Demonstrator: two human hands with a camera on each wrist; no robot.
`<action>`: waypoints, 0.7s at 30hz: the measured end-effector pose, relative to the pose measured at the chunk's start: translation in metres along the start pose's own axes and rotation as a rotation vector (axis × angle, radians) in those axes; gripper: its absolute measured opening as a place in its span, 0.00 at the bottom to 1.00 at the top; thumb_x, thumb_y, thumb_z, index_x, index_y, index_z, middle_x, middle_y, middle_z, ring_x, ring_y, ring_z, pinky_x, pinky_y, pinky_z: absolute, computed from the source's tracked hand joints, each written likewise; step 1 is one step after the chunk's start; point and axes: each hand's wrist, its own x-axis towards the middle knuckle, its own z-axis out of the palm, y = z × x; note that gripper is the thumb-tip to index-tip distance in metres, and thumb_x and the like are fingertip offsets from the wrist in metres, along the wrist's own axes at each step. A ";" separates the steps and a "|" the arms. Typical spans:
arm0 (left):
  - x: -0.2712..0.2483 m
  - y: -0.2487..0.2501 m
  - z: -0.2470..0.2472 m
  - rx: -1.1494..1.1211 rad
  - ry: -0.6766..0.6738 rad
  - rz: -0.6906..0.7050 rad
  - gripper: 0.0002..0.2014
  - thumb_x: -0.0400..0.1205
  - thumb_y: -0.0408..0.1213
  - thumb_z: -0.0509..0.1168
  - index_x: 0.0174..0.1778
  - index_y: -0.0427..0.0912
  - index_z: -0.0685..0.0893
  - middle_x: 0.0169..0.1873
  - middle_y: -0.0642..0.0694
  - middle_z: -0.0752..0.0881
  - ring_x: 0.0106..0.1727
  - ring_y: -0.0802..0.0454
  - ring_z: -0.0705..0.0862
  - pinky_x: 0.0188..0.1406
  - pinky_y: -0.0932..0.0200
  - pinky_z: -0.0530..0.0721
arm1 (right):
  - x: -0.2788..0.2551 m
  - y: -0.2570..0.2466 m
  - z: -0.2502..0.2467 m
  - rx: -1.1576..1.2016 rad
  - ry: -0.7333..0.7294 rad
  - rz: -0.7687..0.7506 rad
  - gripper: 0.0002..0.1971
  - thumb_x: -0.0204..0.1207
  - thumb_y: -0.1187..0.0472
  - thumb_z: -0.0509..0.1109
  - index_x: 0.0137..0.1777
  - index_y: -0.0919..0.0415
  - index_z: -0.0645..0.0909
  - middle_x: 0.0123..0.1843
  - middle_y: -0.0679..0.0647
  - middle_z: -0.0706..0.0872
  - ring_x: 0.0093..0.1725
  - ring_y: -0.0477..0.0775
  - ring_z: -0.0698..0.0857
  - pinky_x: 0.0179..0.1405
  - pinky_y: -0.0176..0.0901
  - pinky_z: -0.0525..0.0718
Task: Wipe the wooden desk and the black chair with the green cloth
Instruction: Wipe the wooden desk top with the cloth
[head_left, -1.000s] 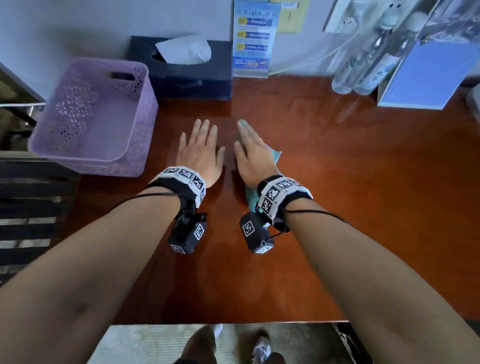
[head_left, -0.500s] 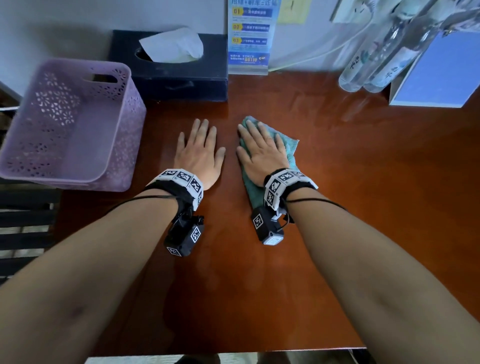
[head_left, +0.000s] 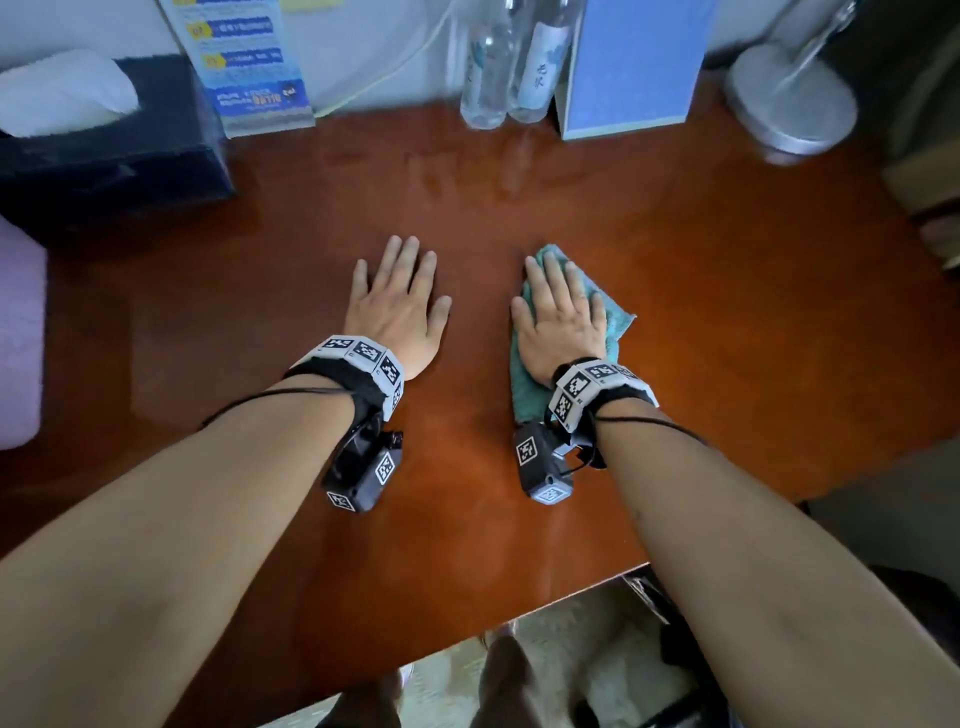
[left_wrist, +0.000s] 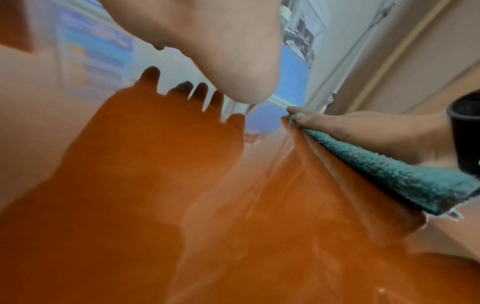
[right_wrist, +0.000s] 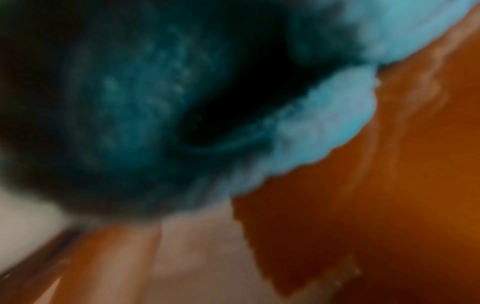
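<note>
Right hand (head_left: 563, 322) flat, fingers straight and slightly spread, pressing crumpled green terry cloth (head_left: 613, 322) on glossy reddish-brown wooden desk (head_left: 727, 312), mid-desk. Left hand (head_left: 397, 306) just left of cloth, flat on bare wood, fingers straight, close together.

Risks:
- two clear plastic bottles (head_left: 506, 67) beyond cloth at wall: far stroke could topple them.
- cloth bunched: may leave streaks.
- black chair not identifiable in view, likely still to wipe.

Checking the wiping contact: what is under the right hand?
The folded green cloth lies flat under the right hand, on the glossy wooden desk. The cloth's middle is covered.
</note>
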 end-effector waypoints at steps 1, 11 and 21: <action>0.000 0.016 0.004 0.002 -0.003 0.036 0.29 0.88 0.52 0.42 0.85 0.43 0.54 0.85 0.46 0.50 0.85 0.49 0.43 0.83 0.40 0.47 | -0.008 0.014 -0.001 0.003 0.018 0.029 0.28 0.87 0.43 0.42 0.86 0.41 0.41 0.87 0.41 0.41 0.86 0.45 0.38 0.84 0.56 0.37; -0.010 0.156 0.040 0.046 -0.013 0.322 0.30 0.88 0.54 0.41 0.85 0.45 0.51 0.85 0.45 0.47 0.85 0.48 0.43 0.82 0.37 0.44 | -0.096 0.163 -0.010 0.081 0.201 0.326 0.26 0.88 0.45 0.42 0.86 0.42 0.47 0.88 0.42 0.47 0.86 0.46 0.43 0.85 0.56 0.42; 0.002 0.225 0.027 0.031 -0.014 0.327 0.29 0.88 0.53 0.43 0.85 0.45 0.52 0.85 0.44 0.49 0.85 0.47 0.44 0.82 0.37 0.44 | -0.127 0.254 -0.027 0.275 0.416 0.398 0.34 0.75 0.79 0.54 0.82 0.64 0.63 0.84 0.60 0.64 0.85 0.58 0.57 0.85 0.51 0.45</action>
